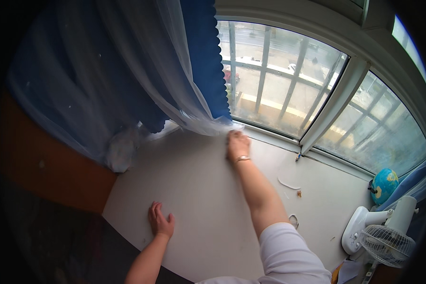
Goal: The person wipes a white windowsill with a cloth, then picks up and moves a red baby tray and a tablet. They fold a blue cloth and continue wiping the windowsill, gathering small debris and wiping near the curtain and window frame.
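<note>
My right hand [238,145], with a bracelet at its wrist, reaches to the window-side edge of the white surface [198,177]. Something pale and blurred lies at its fingertips, beside the hem of a sheer white curtain [198,124]; whether the fingers grip it is hidden. My left hand [161,220] rests on the surface's near left part, fingers apart, holding nothing. Behind the sheer layer hangs a blue curtain [206,64] with a scalloped edge.
A white electric fan [387,245] and a globe [385,186] stand at the right. A white strip [288,184], a small brown scrap [299,194] and a thin loop [294,220] lie right of my arm. A crumpled plastic bag [120,151] is at left; a barred window [280,78] lies ahead.
</note>
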